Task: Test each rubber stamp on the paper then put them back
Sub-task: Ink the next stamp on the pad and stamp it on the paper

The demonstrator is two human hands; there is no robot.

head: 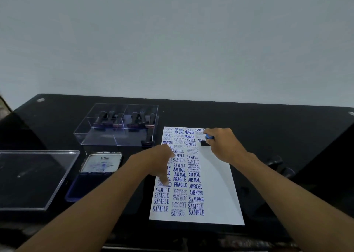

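Note:
A white paper (216,184) lies on the black desk, covered in blue stamp prints. My right hand (223,143) grips a blue-handled rubber stamp (206,141) and holds its black base down on the paper's upper right part. My left hand (159,161) rests flat on the paper's left edge, fingers spread and pressing it down. A clear plastic box (116,127) at the back left holds several dark stamps (122,120) standing in its compartments. An open blue ink pad (90,177) with its lid raised sits left of the paper.
The clear box lid (34,177) lies flat at the left, near the desk's front edge. A dark object (277,165) lies right of the paper, and a large black shape (329,160) stands at the far right. A pale wall rises behind the desk.

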